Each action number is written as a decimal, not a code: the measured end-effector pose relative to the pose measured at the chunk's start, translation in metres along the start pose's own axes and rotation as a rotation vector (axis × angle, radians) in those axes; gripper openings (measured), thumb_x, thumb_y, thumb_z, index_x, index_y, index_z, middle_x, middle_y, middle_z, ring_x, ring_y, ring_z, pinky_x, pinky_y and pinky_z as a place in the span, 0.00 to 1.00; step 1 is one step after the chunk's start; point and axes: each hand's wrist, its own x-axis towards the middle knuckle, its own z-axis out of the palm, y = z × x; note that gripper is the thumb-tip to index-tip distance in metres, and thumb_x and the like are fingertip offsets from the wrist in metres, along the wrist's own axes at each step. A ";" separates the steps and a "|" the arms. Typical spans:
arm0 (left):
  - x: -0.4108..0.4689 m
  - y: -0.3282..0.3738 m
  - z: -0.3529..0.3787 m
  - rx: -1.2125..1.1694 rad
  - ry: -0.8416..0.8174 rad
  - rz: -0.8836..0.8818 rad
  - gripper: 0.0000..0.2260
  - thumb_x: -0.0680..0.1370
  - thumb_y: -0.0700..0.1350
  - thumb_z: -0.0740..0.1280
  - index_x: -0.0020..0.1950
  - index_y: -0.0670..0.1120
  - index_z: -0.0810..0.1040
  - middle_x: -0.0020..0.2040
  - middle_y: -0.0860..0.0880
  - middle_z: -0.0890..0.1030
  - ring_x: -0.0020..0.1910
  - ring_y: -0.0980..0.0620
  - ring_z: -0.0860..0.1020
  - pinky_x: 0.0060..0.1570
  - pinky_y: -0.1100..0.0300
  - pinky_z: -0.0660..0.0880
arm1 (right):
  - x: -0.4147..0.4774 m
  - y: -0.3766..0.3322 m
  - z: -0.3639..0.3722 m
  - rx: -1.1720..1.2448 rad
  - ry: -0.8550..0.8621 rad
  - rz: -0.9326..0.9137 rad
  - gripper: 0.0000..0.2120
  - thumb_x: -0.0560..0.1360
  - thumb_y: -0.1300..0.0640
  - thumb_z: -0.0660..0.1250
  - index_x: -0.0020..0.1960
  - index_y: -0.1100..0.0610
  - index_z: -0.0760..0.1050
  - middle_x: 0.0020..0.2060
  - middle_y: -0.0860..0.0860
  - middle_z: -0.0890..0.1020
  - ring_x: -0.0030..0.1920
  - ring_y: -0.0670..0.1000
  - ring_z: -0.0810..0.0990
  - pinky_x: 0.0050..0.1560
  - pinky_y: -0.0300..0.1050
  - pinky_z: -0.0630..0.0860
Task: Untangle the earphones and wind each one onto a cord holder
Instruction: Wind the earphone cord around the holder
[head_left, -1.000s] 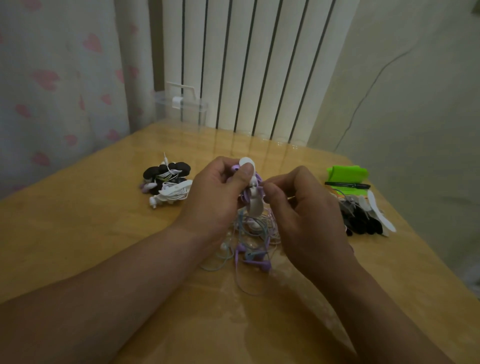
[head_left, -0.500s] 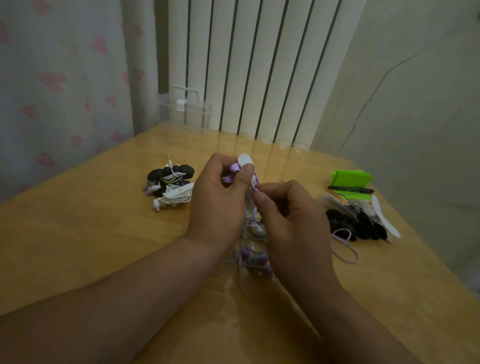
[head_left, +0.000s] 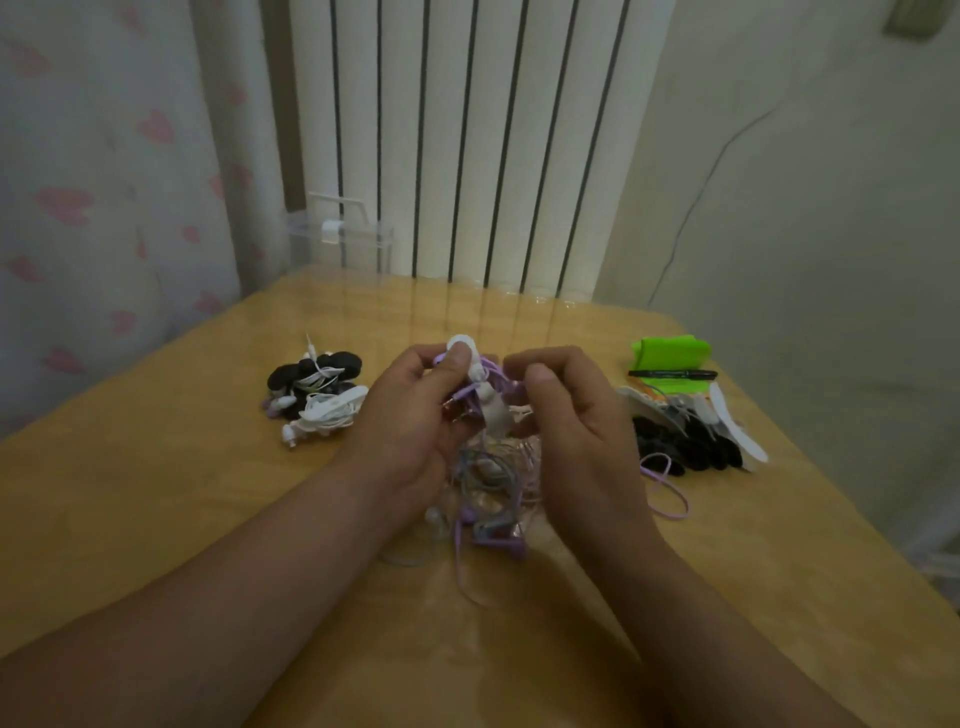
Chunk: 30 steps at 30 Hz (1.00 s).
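Head view: two hands winding a purple cord (head_left: 493, 371) onto a white cord holder (head_left: 485, 402) above a wooden table (head_left: 156, 493).

The left hand (head_left: 410, 415) has its fingers curled round the cord holder, thumb on its rounded top. At 3 o'clock from it, the right hand (head_left: 576, 431) pinches the purple cord with bent fingers. A tangle of earphones (head_left: 493, 514) lies under both hands. Wound earphones (head_left: 317, 395) sit at 9 o'clock and spare holders (head_left: 691, 441) at 3 o'clock. A pen (head_left: 672, 373) lies on a green pad (head_left: 670, 353) at 2 o'clock.
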 end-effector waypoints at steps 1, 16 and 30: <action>0.001 0.002 -0.001 -0.002 -0.038 -0.041 0.08 0.84 0.43 0.65 0.57 0.38 0.78 0.47 0.41 0.85 0.42 0.48 0.85 0.46 0.50 0.86 | 0.002 0.002 -0.002 0.001 0.018 0.017 0.08 0.83 0.59 0.63 0.50 0.51 0.80 0.44 0.47 0.84 0.46 0.47 0.82 0.45 0.47 0.80; 0.003 0.001 -0.019 0.507 -0.162 0.058 0.13 0.84 0.48 0.68 0.67 0.46 0.82 0.56 0.48 0.87 0.56 0.49 0.86 0.58 0.52 0.82 | 0.008 0.015 -0.002 -0.004 -0.055 0.288 0.10 0.82 0.52 0.70 0.61 0.54 0.80 0.48 0.50 0.87 0.44 0.48 0.87 0.36 0.40 0.81; 0.001 0.027 -0.019 0.884 0.034 0.266 0.08 0.86 0.50 0.63 0.60 0.50 0.80 0.49 0.54 0.82 0.45 0.56 0.79 0.49 0.55 0.78 | 0.006 0.017 0.000 -0.261 -0.026 0.015 0.12 0.85 0.52 0.63 0.62 0.44 0.82 0.53 0.41 0.82 0.54 0.41 0.81 0.54 0.57 0.82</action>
